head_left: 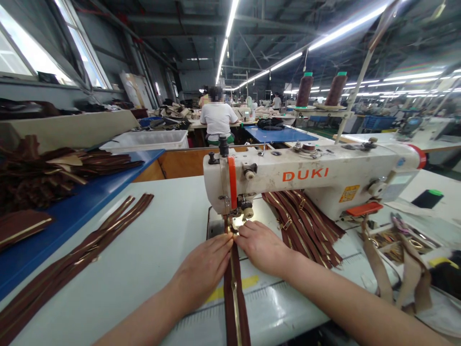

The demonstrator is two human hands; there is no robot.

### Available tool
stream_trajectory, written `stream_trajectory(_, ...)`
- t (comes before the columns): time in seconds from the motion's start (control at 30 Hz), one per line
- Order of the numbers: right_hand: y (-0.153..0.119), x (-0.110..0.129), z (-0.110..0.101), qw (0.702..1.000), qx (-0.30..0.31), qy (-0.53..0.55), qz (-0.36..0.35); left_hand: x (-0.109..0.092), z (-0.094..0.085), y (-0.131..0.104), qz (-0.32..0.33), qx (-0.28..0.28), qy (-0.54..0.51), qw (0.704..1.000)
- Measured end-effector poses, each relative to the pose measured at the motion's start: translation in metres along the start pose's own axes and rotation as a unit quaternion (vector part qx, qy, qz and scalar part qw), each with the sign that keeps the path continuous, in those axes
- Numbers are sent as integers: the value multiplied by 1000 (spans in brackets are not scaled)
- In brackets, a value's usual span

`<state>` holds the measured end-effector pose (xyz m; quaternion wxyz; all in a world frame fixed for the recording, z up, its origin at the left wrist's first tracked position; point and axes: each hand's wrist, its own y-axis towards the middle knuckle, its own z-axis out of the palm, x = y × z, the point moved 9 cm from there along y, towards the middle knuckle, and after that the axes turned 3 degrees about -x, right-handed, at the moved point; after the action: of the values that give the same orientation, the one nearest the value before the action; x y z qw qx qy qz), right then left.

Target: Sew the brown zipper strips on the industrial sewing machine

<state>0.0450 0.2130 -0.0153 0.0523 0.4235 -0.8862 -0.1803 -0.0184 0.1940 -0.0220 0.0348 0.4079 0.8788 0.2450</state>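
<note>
A brown zipper [236, 298] with gold teeth runs from the table's front edge up under the needle of a white sewing machine [266, 168]. My left hand [207, 262] pinches the zipper's left side just in front of the presser foot. From the other side, my right hand [262, 245] grips it at the same spot, fingertips almost touching those of the left. Both hands are closed, and the fingers cover part of the zipper there. Right of the needle, under the machine arm, lies a bundle of brown zippers [306, 223] with gold sliders.
More long brown zippers [86, 250] lie at the table's left. A blue table [108, 185] beside it bears brown pieces. To the right stand a parts tray [399, 245] with metal bits and a black thread cone [427, 198]. A person [218, 117] in white sits ahead.
</note>
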Motion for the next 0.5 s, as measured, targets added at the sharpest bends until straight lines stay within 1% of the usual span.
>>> stream_trajectory(0.07,2,-4,2,1000,-7,2,15,-3,-2,-1,11,-8,7,1000)
stream_trajectory(0.17,1,-7,4,999,-20,6,36,-4,-3,-1,17,-4,9,1000)
stream_trajectory(0.33,-2,-9,4,998,-26,15,52,2,-2,-1,0,-7,1,1000)
stream_trajectory(0.5,-4,-11,3,997,-30,22,65,0,-5,-2,7,-18,-6,1000)
